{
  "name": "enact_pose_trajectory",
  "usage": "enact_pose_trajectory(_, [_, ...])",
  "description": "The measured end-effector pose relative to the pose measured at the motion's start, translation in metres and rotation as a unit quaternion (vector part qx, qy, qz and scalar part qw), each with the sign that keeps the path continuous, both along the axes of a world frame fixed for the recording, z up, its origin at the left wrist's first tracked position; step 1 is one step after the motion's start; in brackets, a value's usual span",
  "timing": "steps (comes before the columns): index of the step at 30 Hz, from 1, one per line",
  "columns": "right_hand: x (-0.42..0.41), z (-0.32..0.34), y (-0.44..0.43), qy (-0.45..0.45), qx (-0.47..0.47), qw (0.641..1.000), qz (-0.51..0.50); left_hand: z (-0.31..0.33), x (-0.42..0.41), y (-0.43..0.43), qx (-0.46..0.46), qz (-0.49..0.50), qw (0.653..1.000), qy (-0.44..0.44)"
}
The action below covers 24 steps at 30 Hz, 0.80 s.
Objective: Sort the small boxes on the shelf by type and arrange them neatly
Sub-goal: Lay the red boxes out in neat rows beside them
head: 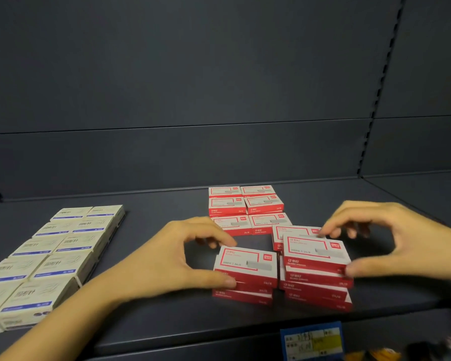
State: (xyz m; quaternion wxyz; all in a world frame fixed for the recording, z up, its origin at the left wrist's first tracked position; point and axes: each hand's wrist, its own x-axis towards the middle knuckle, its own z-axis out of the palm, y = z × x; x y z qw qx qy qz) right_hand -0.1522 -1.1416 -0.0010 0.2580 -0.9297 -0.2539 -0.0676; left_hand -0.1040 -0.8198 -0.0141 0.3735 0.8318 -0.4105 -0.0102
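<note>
Two stacks of small red-and-white cardboard boxes held at the front of a dark grey metal shelf (167, 329), one stack per hand.
Nearest: a blue-and-yellow paper price label (313, 340) on the shelf lip, text too blurred to read. The left hand (162, 259) curls round the left red stack (245, 272), thumb on its front face, fingers over the back edge. The right hand (406, 241) pinches the top box of the right red stack (315, 269), thumb at the front right corner, index on the rear edge. The stacks sit side by side with a narrow gap between them; the count per stack is unclear. A single red box (292, 231) sits just behind the right stack, partly hidden. Further back is a neat block of red boxes (245, 207), two columns by three rows. Far left, well apart, white cardboard boxes with blue stripes (52, 256) run front to back in two columns. A dark back panel (193, 87) stands behind.
</note>
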Motion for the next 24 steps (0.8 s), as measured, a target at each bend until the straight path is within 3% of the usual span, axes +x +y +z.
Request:
enact_pose_trajectory(7, [-0.005, -0.004, 0.005, -0.009, -0.010, 1.000, -0.011, 0.004, -0.001, 0.001, 0.015, 0.007, 1.000, -0.015])
enact_pose_trajectory(14, [0.006, 0.013, 0.007, -0.017, 0.133, 0.991, 0.007, 0.023, 0.016, 0.008, -0.002, 0.083, 0.993, -0.089])
enact_pose_trajectory(19, [0.044, 0.013, 0.027, -0.005, 0.206, 0.978, -0.019, 0.007, 0.047, -0.010, 0.041, 0.153, 0.984, -0.085])
enact_pose_trajectory(24, [0.074, -0.004, 0.032, 0.018, 0.216, 0.975, -0.057, -0.015, 0.060, -0.012, 0.000, 0.173, 0.985, -0.021])
